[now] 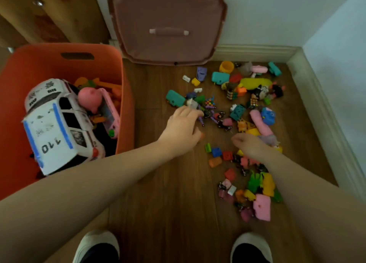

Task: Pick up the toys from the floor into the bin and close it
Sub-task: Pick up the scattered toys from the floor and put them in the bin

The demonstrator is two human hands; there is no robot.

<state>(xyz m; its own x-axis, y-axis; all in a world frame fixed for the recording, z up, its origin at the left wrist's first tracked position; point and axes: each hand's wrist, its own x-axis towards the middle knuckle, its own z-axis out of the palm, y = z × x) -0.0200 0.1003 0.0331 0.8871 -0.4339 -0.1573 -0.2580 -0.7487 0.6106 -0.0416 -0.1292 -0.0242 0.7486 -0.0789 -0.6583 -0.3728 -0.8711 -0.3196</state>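
Toys (245, 112) lie scattered over the right and far part of the wooden floor (168, 203), bunched toward the corner where the skirting boards meet, so they sit within an arm's reach of the orange bin (122, 104) standing on the left. The bin is open, and its brownish lid (168, 24) leans upright against the far wall, handle facing out, probably parked there to keep the opening free until the floor is clear. Inside the bin a white toy police car (57, 124) with blue stripes rests tilted on its side across a pink figure (89, 100) and a pink handheld toy (109, 114); "110" is printed on its bonnet, and smaller black marks on the roof and doors are too blurred to read. The left hand (182, 128) reaches out over the floor with its fingers curled down onto a small purple and white toy (198, 108) at the near edge of the pile, apparently closing on it, though the grip itself is hidden under the knuckles. The right hand (251, 145) hovers low over the bricks and pink pieces to the right, fingers bent downward; whether it holds anything I cannot tell. Two shoes (251, 247) stand at the near edge, feet apart, facing the mess. Most toys are not yet in the bin.
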